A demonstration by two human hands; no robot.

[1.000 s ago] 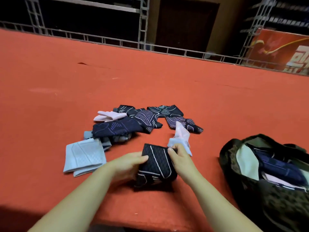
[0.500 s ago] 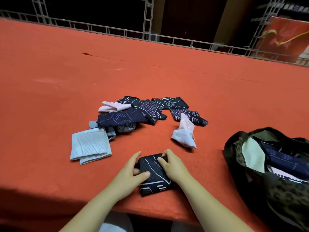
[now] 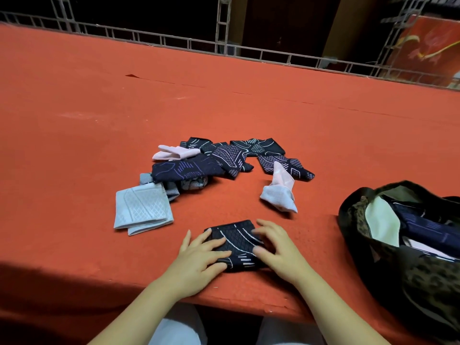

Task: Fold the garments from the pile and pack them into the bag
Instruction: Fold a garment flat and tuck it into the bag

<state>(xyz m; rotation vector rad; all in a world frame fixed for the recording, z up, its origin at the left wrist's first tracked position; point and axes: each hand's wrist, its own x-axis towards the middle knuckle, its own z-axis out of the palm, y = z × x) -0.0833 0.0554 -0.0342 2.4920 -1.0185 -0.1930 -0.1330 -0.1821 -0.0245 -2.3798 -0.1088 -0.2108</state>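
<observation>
Both hands, left (image 3: 199, 255) and right (image 3: 276, 250), lie flat with straight fingers pressing the dark garment (image 3: 235, 241) at lower centre of the bench (image 3: 74, 120). Smooth creases outward, then carry it to the bag (image 3: 353, 220) at right.

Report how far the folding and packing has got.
Done: the bag on the right already holds several folded pieces. In hand: the left hand and right hand press flat on a folded dark garment at the table's near edge, not yet packed. Left: the pile, a pale blue piece beside it and a white piece.
</observation>
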